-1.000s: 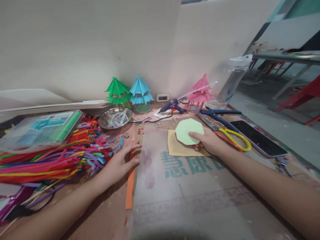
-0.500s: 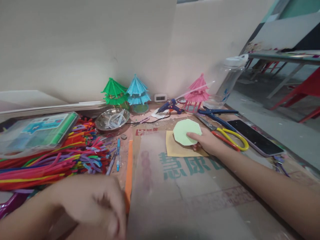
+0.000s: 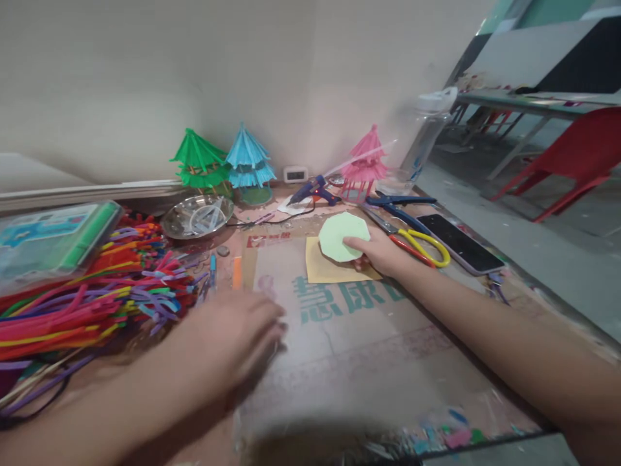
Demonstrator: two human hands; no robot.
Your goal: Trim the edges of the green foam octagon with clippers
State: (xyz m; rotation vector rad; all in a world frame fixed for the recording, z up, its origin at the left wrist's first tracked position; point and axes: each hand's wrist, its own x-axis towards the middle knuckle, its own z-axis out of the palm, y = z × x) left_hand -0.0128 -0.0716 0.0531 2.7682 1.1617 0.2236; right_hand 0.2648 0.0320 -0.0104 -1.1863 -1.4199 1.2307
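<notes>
My right hand point(image 3: 376, 251) pinches a pale green, many-sided paper disc point(image 3: 342, 234), thumb on top and the other fingers underneath. Below the disc lies a yellow paper square point(image 3: 315, 265) on the cardboard mat point(image 3: 349, 362). My left hand point(image 3: 242, 336) is over the mat's left edge, palm down, with bent fingers smeared by motion; whether it holds anything is unclear. It covers most of an orange strip point(image 3: 237, 272), and a blue pen point(image 3: 213, 268) lies just beyond it.
Pipe cleaners point(image 3: 97, 291) and a plastic case point(image 3: 53, 239) lie at left. Behind are a metal dish point(image 3: 169, 223), small green point(image 3: 196, 155), blue point(image 3: 248, 158) and pink point(image 3: 366, 158) pavilions, and a glue gun point(image 3: 310, 189). Scissors point(image 3: 422, 246), pliers point(image 3: 402, 206), a phone point(image 3: 458, 243) and a bottle point(image 3: 427, 136) are at right.
My left hand has moved forward and right onto the mat's left edge. The right hand keeps the green disc over the yellow square. The view has shifted a little.
</notes>
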